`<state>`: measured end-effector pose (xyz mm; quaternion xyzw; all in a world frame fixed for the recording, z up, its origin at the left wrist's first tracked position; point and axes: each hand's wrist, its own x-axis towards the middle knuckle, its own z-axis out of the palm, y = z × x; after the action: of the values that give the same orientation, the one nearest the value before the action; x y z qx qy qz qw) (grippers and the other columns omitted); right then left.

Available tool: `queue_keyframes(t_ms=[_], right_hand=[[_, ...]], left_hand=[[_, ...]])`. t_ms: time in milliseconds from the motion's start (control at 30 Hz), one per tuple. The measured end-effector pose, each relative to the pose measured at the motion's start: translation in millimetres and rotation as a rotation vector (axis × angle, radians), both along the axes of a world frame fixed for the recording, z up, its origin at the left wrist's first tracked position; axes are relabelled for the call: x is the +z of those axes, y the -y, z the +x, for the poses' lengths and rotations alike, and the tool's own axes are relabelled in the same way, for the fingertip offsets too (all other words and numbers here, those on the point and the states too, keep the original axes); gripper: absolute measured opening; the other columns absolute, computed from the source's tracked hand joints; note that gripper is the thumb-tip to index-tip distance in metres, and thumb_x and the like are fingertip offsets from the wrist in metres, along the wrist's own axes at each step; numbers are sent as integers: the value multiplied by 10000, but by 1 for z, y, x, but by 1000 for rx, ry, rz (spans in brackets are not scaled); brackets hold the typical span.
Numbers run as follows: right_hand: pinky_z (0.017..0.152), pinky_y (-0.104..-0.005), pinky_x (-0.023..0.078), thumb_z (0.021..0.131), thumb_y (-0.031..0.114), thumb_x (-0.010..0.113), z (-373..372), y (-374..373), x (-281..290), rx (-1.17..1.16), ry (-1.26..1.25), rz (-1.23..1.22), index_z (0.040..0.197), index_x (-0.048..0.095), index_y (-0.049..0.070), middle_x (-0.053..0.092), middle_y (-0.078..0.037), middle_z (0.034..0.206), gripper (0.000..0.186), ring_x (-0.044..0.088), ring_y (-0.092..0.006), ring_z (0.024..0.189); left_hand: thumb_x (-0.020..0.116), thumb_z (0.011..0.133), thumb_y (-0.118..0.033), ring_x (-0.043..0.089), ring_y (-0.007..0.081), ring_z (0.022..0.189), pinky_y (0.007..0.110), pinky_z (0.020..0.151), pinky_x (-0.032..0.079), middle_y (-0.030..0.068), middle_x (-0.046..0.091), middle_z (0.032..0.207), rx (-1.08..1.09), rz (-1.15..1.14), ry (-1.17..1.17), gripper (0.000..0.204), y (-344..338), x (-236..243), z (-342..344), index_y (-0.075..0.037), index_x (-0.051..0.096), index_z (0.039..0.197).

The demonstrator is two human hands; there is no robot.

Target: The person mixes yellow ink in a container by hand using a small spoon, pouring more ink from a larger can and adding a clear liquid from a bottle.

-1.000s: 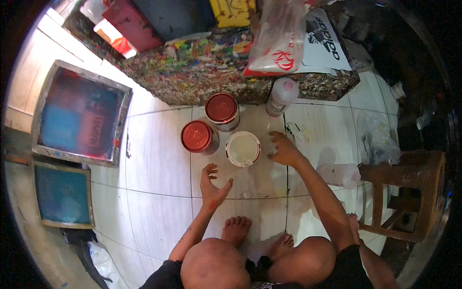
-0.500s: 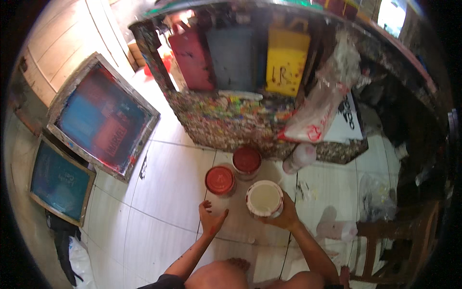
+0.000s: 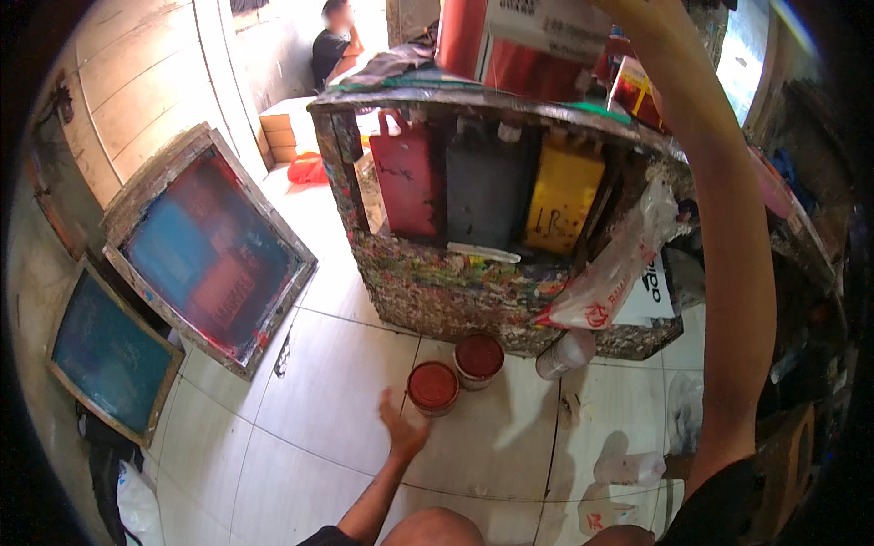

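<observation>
My left hand (image 3: 403,431) hovers low over the tiled floor with its fingers apart, holding nothing. Just beyond it stands a tub with an orange-red top (image 3: 432,389). Behind that one, slightly to the right, is a second tub with a darker red top (image 3: 479,357). My right forearm (image 3: 728,300) reaches up along the right side to the upper edge of the head view, over the cluttered bench. The right hand lies past that edge, so what it holds is hidden. The pale open tub does not show.
A paint-crusted bench (image 3: 455,291) holds red, black and yellow jugs (image 3: 564,196). From its right side hangs a plastic bag (image 3: 605,282). A translucent bottle (image 3: 566,353) leans by its base; another container (image 3: 630,469) lies nearer. Framed screens (image 3: 205,264) lean left. A person (image 3: 332,45) sits far back.
My right arm has swung from the floor up toward the bench top, and the pale tub it held has left the view. The view has tilted up. My left hand stays low by the tubs.
</observation>
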<state>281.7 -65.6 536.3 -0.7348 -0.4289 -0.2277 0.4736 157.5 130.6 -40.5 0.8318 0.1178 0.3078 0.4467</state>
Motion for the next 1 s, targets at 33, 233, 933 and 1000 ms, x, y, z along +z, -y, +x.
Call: queue_keyframes(t_ms=[33, 233, 933, 1000], right_hand=[[940, -339, 496, 699, 391, 861, 13, -1, 17, -24, 19, 18, 1263, 602, 3, 669, -130, 1167, 732, 642, -220, 1065], [885, -315, 527, 657, 403, 895, 140, -16, 46, -86, -143, 70, 1231, 637, -11, 704, -107, 1105, 753, 673, -171, 974], [889, -424, 565, 545, 589, 883, 335, -54, 12, -1045, -472, -53, 1320, 446, -130, 621, -199, 1245, 1144, 666, -361, 1061], [972, -435, 513, 543, 602, 886, 325, -65, 12, -1057, -449, -68, 1367, 374, -122, 532, -190, 1343, 1210, 572, -344, 1198]], left_hand=[[783, 667, -158, 384, 395, 1296, 490, 1092, 291, 230, 442, 1351, 72, 137, 224, 849, -12, 9, 4, 66, 378, 1378], [707, 795, -62, 597, 334, 944, 411, 863, 473, 214, 607, 1040, -94, 370, 855, 407, -82, 400, 143, 31, 566, 1165], [495, 854, -34, 639, 346, 768, 423, 724, 492, 214, 626, 846, 145, -136, 635, 70, -43, 513, 341, 1, 513, 911], [459, 871, -14, 588, 258, 690, 389, 670, 476, 149, 583, 779, 126, -112, 823, 65, -55, 528, 314, -4, 523, 877]])
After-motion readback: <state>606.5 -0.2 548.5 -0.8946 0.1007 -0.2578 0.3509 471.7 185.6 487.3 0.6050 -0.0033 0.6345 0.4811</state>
